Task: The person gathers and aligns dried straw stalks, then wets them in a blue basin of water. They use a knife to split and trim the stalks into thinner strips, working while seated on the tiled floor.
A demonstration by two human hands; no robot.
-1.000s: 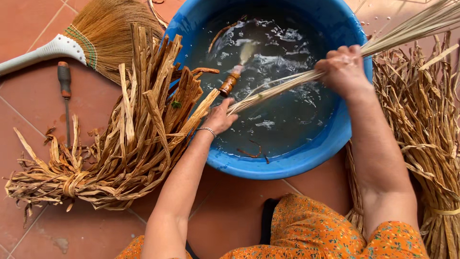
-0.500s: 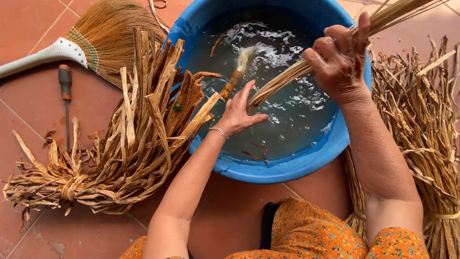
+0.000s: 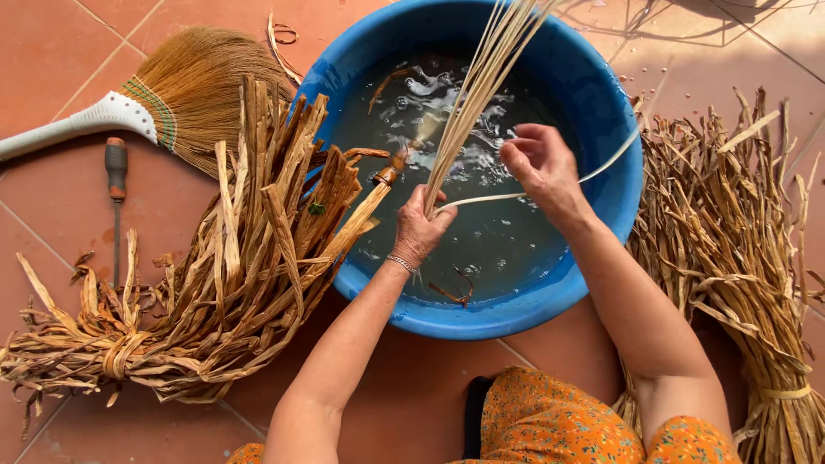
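Pale reed strips stand as a thin bundle over the blue basin, their long axis running from the left hand up and slightly right, out past the top edge of the view. The lower ends are gathered in that hand, whose grip is clenched around the bundle just above the water. One loose strip curves sideways from the left hand to the right hand, which pinches it between thumb and fingers; its far end trails right over the basin's rim.

The basin sits on the terracotta tile floor and holds clear rippled water with a few brown scraps floating in it. A tied sheaf of dried brown leaves leans on the basin's left rim, tips pointing toward the water. Another dried sheaf lies to the right. A straw broom and a screwdriver lie at the left.
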